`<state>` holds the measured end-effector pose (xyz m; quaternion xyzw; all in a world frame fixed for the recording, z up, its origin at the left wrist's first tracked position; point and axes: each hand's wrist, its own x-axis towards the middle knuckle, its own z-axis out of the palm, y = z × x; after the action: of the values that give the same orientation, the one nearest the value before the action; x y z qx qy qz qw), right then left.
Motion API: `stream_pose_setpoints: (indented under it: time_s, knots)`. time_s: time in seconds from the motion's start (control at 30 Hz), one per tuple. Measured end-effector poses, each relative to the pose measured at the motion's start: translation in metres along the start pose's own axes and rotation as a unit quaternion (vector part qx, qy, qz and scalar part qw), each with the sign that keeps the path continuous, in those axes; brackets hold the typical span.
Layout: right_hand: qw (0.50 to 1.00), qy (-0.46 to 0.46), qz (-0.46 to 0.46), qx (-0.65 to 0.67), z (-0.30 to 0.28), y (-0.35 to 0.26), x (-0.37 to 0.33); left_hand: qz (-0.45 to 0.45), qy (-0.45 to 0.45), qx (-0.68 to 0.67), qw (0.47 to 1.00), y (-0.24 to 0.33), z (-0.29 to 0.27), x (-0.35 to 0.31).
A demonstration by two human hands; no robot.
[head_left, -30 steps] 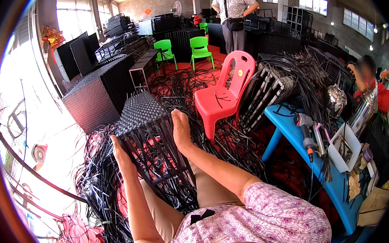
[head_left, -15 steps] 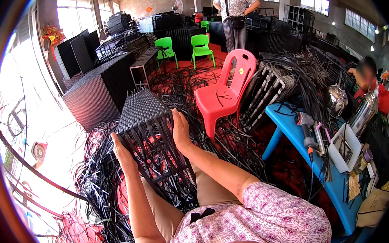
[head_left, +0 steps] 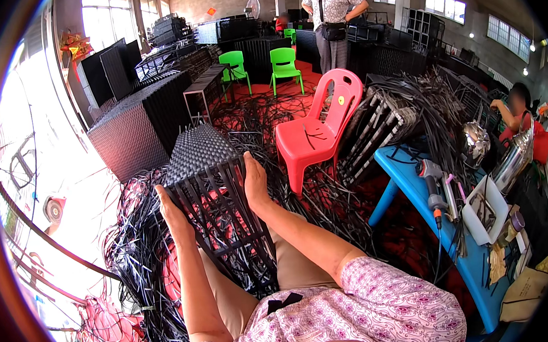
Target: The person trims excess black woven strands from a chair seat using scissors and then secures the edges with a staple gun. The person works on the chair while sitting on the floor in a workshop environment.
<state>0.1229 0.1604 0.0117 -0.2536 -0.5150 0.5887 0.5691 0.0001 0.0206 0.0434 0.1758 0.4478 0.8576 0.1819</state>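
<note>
Between my knees, a partly woven black wicker piece (head_left: 202, 151) stands on a dark slatted frame. Tight weaving covers its upper end, and loose parallel strips (head_left: 221, 201) run down from there toward me. My left hand (head_left: 173, 214) lies along the left side of the piece, fingers straight and palm turned inward. On the opposite side my right hand (head_left: 255, 179) is held likewise, fingers stretched out and pointing up. Neither hand has its fingers wrapped round anything. Whether the palms press on the piece, I cannot tell.
Tangled black strips (head_left: 143, 258) cover the red floor around me. A red chair (head_left: 312, 138) stands ahead, two green chairs (head_left: 284, 65) behind it. At right, a blue table (head_left: 404, 173) bears a power tool (head_left: 433, 187) and a white tray (head_left: 485, 209). Two co-workers are in view.
My hands and the woven piece have hardly moved. The co-worker at the far right has shifted slightly.
</note>
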Motion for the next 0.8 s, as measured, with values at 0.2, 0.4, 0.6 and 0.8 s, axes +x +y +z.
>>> stream_pose_setpoints:
  time_s: [0.2,0.4,0.6,0.8]
  knots:
    - [0.999,-0.006,0.024,0.027,0.000,-0.005,-0.003,0.004,0.013,0.026,1.000,0.000,0.002,-0.002]
    - [0.999,-0.027,0.027,0.030,-0.004,0.006,0.004,0.013,0.013,0.033,0.999,-0.003,0.000,0.001]
    - [1.000,0.009,-0.003,0.005,0.004,-0.012,-0.006,0.043,0.017,0.044,0.998,-0.012,-0.006,0.007]
    - [1.000,-0.001,0.017,0.018,0.000,0.001,0.000,0.018,0.004,0.019,1.000,-0.009,0.001,0.005]
